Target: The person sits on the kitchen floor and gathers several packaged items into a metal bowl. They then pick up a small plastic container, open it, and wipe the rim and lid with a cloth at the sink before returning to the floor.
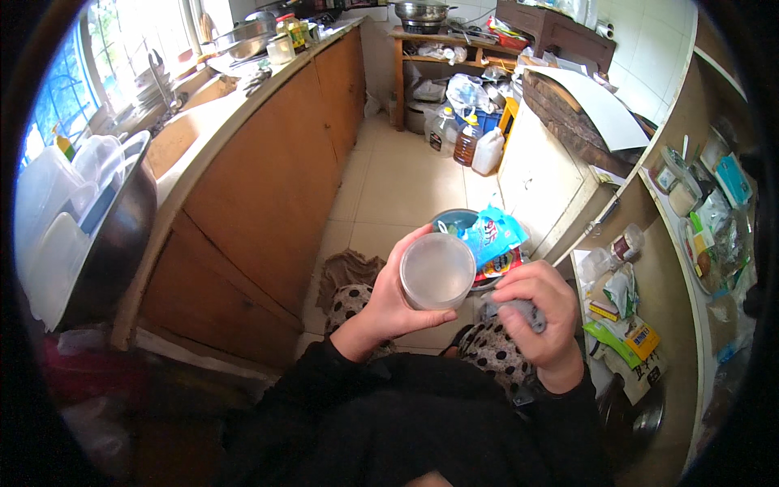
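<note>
Around a round translucent plastic container, my left hand is closed, its thumb along the near side. The container's round end faces up at me; whether it has a lid on I cannot tell. My right hand is beside it on the right, apart from it, fingers curled on a crumpled grey cloth. Just beyond both hands, a bin on the floor holds a blue plastic packet and a red one. My left hand and the container hide part of the bin.
A wooden-fronted counter with a sink runs along the left. Plastic containers fill a metal basin at its near end. Open shelves with packets stand close on the right. Large bottles stand on the tiled floor ahead.
</note>
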Tool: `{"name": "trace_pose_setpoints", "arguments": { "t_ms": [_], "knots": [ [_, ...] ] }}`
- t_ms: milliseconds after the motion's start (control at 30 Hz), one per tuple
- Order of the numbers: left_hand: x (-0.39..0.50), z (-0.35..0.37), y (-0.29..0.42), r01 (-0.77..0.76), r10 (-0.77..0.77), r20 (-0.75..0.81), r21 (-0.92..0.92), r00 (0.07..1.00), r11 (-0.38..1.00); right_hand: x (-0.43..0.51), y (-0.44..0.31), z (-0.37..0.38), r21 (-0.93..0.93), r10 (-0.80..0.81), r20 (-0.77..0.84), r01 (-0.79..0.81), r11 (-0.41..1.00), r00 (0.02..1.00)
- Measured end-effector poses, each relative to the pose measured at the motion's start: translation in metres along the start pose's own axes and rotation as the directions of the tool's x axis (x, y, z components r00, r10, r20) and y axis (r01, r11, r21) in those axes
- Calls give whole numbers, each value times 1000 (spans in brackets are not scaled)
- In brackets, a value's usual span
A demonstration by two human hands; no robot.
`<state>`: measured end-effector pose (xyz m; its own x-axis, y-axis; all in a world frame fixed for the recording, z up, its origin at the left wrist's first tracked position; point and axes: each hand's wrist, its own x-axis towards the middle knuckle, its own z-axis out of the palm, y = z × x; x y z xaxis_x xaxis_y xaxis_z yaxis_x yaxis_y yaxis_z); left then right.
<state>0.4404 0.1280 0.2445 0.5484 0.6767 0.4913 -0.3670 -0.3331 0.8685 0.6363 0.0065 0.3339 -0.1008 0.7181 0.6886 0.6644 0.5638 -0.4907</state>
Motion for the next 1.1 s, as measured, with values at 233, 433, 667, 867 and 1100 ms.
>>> {"name": "trace_pose_setpoints", "arguments": {
  "t_ms": [233,433,667,867,1100],
  "knots": [
    [-4,-4,10,29,-28,27,-61,999,998,-12,23,10,83,214,2,-213,974,977],
    [-5,-4,9,-19,13,118,52,993,998,-17,24,17,-76,274,165,-264,961,948],
    [-5,-1,6,-63,58,128,40,990,997,-16,22,24,-72,255,225,-245,967,940],
    [-7,-3,8,0,-1,89,13,996,1000,-17,23,25,-59,248,242,-241,969,938],
    [-4,-6,2,116,-120,-8,-201,993,973,-21,28,31,-43,244,261,-242,969,934]
  ]
}}
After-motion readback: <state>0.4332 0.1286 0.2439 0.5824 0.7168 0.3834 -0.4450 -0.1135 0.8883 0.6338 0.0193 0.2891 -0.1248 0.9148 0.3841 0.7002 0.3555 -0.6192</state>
